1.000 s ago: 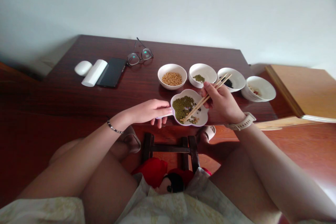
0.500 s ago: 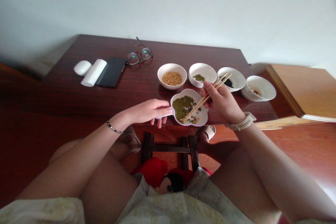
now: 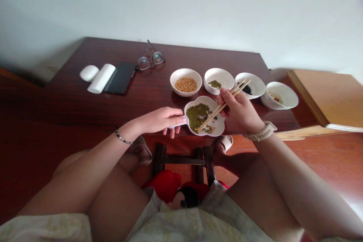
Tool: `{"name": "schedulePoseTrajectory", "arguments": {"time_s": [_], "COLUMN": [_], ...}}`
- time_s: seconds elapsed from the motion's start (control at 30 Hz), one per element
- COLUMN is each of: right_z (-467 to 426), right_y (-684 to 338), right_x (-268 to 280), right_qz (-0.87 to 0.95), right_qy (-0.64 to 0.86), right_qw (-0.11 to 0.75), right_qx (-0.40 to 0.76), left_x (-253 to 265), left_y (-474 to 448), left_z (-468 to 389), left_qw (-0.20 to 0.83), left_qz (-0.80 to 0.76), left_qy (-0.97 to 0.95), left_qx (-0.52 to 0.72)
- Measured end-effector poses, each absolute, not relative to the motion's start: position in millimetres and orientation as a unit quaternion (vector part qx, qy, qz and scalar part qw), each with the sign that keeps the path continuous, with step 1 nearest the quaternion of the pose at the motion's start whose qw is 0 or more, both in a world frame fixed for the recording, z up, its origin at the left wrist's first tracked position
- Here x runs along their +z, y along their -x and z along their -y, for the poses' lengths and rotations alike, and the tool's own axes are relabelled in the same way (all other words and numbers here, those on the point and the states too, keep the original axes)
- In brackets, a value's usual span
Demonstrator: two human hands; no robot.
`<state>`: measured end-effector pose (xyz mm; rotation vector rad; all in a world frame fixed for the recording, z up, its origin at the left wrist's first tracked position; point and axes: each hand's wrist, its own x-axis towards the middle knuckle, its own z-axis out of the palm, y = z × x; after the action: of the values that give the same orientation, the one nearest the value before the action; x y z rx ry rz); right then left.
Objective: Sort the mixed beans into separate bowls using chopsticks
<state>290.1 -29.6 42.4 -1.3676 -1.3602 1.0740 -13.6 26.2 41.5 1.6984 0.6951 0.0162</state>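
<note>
My left hand (image 3: 163, 120) grips the handle of a white flower-shaped dish (image 3: 221, 125) at the table's front edge. Inside it lie many green mung beans (image 3: 195, 115), with some dark and pale beans among them. My right hand (image 3: 238, 107) is closed around a pair of wooden chopsticks (image 3: 217, 111), their tips down among the beans at the dish's near side. Behind the dish stand a bowl of yellow soybeans (image 3: 185, 84) and a bowl with a few mung beans (image 3: 215, 84). Farther right are a bowl of black beans (image 3: 247, 89) and a bowl with pale and reddish pieces (image 3: 275, 97).
Eyeglasses (image 3: 151, 61), a black flat device (image 3: 120, 78), a white cylinder (image 3: 101, 78) and a white rounded case (image 3: 89, 73) lie on the left of the dark table (image 3: 195, 53). A wooden cabinet (image 3: 330, 96) stands at the right. Under the table is a dark stool frame (image 3: 184, 160).
</note>
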Motion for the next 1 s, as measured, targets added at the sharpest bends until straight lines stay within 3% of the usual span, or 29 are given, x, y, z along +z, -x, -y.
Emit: {"name": "schedulePoseTrajectory", "arguments": {"time_s": [1.0], "right_z": [30.9], "right_y": [-289.1], "right_x": [46.3], "right_qz": [0.538], "right_qy": [0.565], "right_qw": [0.446], "right_qx": [0.439], "left_x": [40.8], "left_y": [14.5], "left_z": [-25.2], "left_qw": [0.608], "left_qz": [-0.310], "left_qy": [-0.731], "left_qx": [0.013]}}
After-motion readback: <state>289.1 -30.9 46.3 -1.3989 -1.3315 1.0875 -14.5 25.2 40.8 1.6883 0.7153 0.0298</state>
